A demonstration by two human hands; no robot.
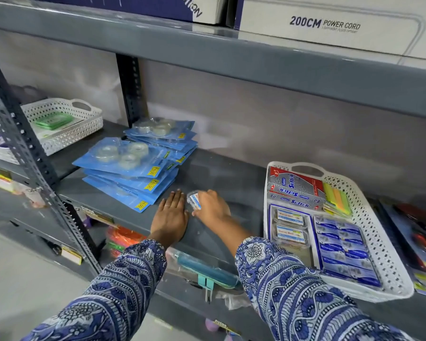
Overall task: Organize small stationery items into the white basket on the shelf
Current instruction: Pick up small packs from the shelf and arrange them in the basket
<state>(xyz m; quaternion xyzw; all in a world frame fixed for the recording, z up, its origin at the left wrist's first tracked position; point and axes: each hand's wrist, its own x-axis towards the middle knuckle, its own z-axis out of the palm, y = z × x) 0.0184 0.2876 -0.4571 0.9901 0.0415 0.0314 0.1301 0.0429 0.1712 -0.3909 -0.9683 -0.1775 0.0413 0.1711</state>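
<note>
Fingers of the right hand [210, 205] clamp a small clear plastic box [194, 199]; left hand [170, 215] lies flat, fingers together.

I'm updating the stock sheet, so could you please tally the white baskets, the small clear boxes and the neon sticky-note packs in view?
white baskets: 2
small clear boxes: 3 (two in the nearer basket, one in the right hand)
neon sticky-note packs: 1
Total: 6

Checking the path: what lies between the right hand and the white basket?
Head view: only bare grey shelf between right hand and basket.
</note>
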